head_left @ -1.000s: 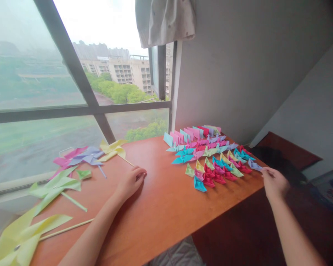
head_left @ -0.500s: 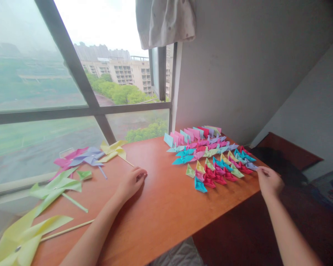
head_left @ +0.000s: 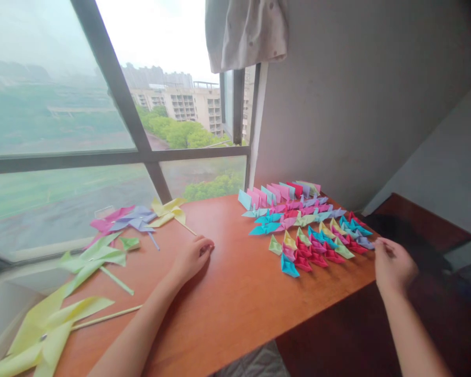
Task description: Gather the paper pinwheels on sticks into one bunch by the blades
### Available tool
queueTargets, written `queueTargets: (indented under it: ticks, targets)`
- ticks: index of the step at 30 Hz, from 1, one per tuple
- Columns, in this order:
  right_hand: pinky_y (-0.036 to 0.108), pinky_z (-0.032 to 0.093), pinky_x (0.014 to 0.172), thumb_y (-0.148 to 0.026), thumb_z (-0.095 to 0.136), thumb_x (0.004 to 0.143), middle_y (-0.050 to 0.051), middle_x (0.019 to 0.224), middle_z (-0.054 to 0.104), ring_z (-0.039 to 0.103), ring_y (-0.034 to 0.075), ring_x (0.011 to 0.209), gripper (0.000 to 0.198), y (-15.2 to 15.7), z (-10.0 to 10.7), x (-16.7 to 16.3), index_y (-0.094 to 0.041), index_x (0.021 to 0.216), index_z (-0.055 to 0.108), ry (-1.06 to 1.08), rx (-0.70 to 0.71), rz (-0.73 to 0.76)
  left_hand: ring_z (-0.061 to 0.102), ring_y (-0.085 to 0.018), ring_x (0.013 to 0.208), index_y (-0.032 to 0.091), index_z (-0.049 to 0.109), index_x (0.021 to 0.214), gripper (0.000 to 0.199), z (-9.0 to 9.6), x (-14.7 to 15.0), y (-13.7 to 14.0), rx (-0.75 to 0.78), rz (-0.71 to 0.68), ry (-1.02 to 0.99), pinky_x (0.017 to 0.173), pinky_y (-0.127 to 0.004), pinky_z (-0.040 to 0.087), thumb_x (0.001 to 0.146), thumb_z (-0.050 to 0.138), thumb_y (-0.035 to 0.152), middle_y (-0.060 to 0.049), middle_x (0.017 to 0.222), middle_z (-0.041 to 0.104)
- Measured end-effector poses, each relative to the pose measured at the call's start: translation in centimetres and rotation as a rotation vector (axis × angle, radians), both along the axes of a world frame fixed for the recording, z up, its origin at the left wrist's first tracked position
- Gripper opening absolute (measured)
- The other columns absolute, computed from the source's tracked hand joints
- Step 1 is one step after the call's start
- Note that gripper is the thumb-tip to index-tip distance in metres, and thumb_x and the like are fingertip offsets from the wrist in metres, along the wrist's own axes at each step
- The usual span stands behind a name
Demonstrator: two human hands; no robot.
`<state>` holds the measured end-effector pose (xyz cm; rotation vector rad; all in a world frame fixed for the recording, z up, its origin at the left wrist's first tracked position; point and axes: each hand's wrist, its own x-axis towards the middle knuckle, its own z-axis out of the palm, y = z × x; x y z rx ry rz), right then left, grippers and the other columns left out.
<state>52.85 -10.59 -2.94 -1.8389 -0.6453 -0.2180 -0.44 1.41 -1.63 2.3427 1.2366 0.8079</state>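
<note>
On the tabletop rests my left hand [head_left: 194,257], its fingers curled in and nothing visible in them, just below the stick of a small yellow pinwheel [head_left: 168,210]. At the table's right edge, the thumb and fingers of my right hand [head_left: 394,264] are pinched at the end of a lavender paper boat [head_left: 364,241]. This boat lies at the right end of several rows of small folded paper boats [head_left: 317,259] in red, blue, yellow, green and pink. Behind them stand rows of folded paper cranes [head_left: 267,228].
Farther back is a row of folded paper cards [head_left: 275,193]. On the left lie green [head_left: 96,259], purple [head_left: 135,219], pink [head_left: 112,220] and large yellow pinwheels [head_left: 49,335], plus a small green folded piece [head_left: 130,243]. A window [head_left: 149,156] and wall border the wooden table [head_left: 227,293].
My view has turned slightly left, so everything sits a little farther right. Both hands keep nearly the same places, the right one still at the lavender boat.
</note>
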Motion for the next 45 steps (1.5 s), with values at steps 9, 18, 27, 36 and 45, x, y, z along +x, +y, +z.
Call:
queueTargets:
  ticks: [9,18,27,36,45]
  targets:
    - [0.033,0.055,0.072,-0.044,0.061,0.084,0.007,0.087,0.074,0.069,0.021,0.076,0.028,5.7,6.8,-21.8,-0.021,0.095,0.071,0.091,0.099,0.868,0.061,-0.016,0.070,0.020,0.070,0.087,0.018,0.4,0.2,-0.6,-0.005,0.036,0.006,0.065,-0.026,0.048,0.089,0.052,0.023,-0.004,0.082,0.064]
    - [0.029,0.051,0.071,-0.033,0.056,0.083,0.002,0.074,0.074,0.067,0.020,0.073,0.021,11.9,3.3,-36.0,-0.023,0.075,0.072,0.011,-0.205,1.254,0.065,-0.018,0.071,0.021,0.071,0.091,0.017,2.1,-2.9,0.1,0.038,0.282,0.063,0.065,-0.026,0.047,0.082,0.058,0.017,-0.004,0.084,0.070]
    - [0.028,0.050,0.066,-0.041,0.051,0.086,0.002,0.068,0.072,0.067,0.020,0.069,0.030,10.9,0.3,-36.2,-0.020,0.077,0.072,0.114,-0.223,1.279,0.063,-0.025,0.069,0.016,0.064,0.073,0.015,4.8,-12.9,0.4,0.039,0.850,0.221,0.060,-0.031,0.038,0.081,0.062,0.028,-0.009,0.067,0.065]
    - [0.028,0.049,0.065,-0.042,0.052,0.086,0.004,0.070,0.072,0.068,0.021,0.072,0.031,10.9,1.3,-35.2,-0.019,0.081,0.071,0.136,-0.219,1.231,0.060,-0.023,0.063,0.019,0.055,0.063,0.019,4.1,-13.5,0.0,0.028,0.879,0.217,0.058,-0.029,0.035,0.079,0.061,0.025,-0.005,0.058,0.059]
    - [0.029,0.051,0.066,-0.038,0.051,0.085,0.005,0.078,0.075,0.068,0.021,0.073,0.028,10.9,1.0,-35.4,-0.019,0.084,0.072,0.048,-0.220,1.237,0.065,-0.018,0.073,0.021,0.067,0.086,0.015,5.1,-8.9,0.4,0.130,0.466,0.110,0.067,-0.026,0.045,0.086,0.052,0.019,-0.003,0.082,0.073]
